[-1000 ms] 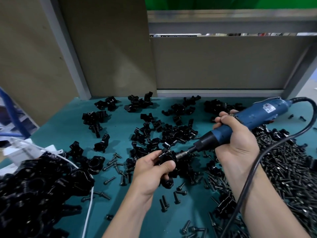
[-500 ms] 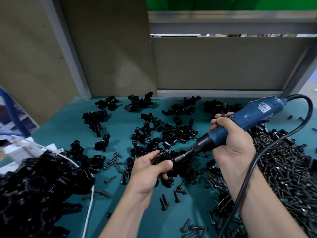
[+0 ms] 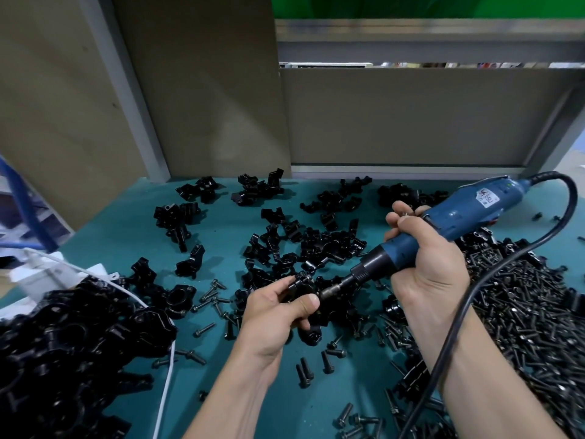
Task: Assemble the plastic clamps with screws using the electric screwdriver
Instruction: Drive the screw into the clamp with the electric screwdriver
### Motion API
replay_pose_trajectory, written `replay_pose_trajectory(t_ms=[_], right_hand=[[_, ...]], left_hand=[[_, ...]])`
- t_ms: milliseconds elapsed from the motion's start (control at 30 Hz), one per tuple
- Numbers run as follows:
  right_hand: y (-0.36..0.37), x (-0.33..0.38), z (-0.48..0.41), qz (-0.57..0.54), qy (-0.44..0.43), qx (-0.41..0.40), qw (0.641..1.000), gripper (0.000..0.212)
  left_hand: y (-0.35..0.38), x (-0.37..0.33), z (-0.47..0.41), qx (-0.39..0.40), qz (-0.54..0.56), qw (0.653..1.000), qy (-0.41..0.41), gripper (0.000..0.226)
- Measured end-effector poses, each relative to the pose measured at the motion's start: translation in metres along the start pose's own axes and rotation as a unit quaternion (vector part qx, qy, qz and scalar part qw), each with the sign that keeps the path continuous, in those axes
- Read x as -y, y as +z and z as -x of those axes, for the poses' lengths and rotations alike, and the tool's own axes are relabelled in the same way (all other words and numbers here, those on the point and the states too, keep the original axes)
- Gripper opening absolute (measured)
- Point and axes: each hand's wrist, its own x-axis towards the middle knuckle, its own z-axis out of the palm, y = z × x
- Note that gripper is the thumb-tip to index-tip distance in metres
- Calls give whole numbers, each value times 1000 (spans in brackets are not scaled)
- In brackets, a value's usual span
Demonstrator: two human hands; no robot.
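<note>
My left hand grips a black plastic clamp above the middle of the green table, thumb on its near side. My right hand is wrapped round a blue electric screwdriver, tilted down to the left. Its metal bit meets the right side of the clamp, where a screw sits hidden at the tip. The black cord loops from the tool's rear down past my right forearm.
Loose black clamp parts lie scattered over the green table. A big heap of black screws fills the right side; stray screws lie near my left hand. Finished black clamps pile at the left, with a white cable. Board walls close the back.
The screwdriver and my right hand have shifted slightly left and down, the bit staying against the clamp. My left hand keeps its hold on the clamp.
</note>
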Motion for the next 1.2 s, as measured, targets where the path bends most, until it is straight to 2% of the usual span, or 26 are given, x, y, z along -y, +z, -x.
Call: replay_pose_trajectory(t_ms=[233,433,767,833,867,933,967,1067,1200], right_hand=[[1,-2,3,16,-13,18,1000,32],[1,-4,4,0,-7,10,1000,32],[-1,-6,3,-5,-5,1,1000,32],[-1,-6,3,-2,-7,1,1000,32],[-2,-5,3,-1,-5,3,1000,32],[-2,-3,4,-11,5,9,1000,31],[-2,-1,3,-18,11,14,1000,30],[-1,4,3,-29,21,40,999,30],[1,6,3,-50,52,98,993,31]], left_hand=[[-1,-2,2,8,-3,1000,-3,77],[-1,-1,4,-12,-24,1000,5,67],[1,-4,9,-2,-76,997,16,58],[2,-7,12,3,-82,996,21,48],[1,-8,12,12,-82,996,21,35],[1,-12,14,37,-66,997,2,12],[1,-14,15,50,-52,997,-12,9],[1,-18,20,80,-11,995,-52,25],[-1,-22,21,89,42,990,-98,18]])
